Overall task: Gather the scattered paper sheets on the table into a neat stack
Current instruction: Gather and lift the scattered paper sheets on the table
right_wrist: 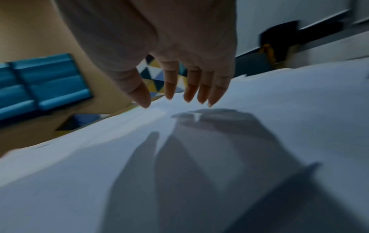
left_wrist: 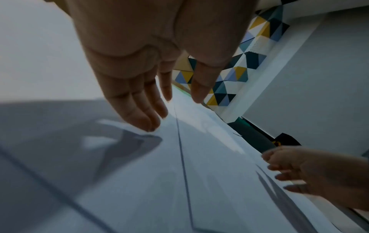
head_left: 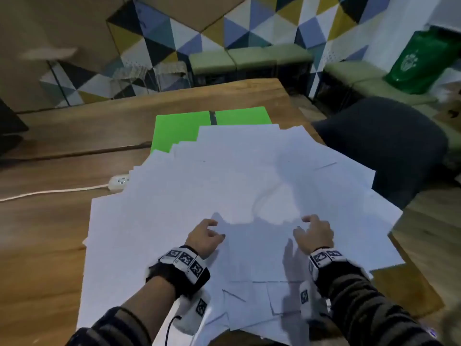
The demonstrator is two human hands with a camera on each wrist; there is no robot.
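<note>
Several white paper sheets (head_left: pixel 249 186) lie fanned and overlapping across the wooden table (head_left: pixel 62 136), some jutting over its right edge. My left hand (head_left: pixel 207 237) hovers low over the sheets near the middle, fingers relaxed and spread, holding nothing. My right hand (head_left: pixel 315 232) hovers a short way to its right, fingers loosely bent, also empty. In the left wrist view the left fingers (left_wrist: pixel 147 116) hang just above the paper (left_wrist: pixel 199 173), and the right hand (left_wrist: pixel 311 170) shows at the right. In the right wrist view the right fingers (right_wrist: pixel 189 89) hang over the sheets (right_wrist: pixel 99 173).
A bright green folder (head_left: pixel 189 126) lies partly under the far sheets. A white power strip (head_left: pixel 118 182) with its cord sits at the left of the paper. A dark cushioned chair (head_left: pixel 389 146) stands by the table's right edge. A green bag (head_left: pixel 421 61) is on the bench behind.
</note>
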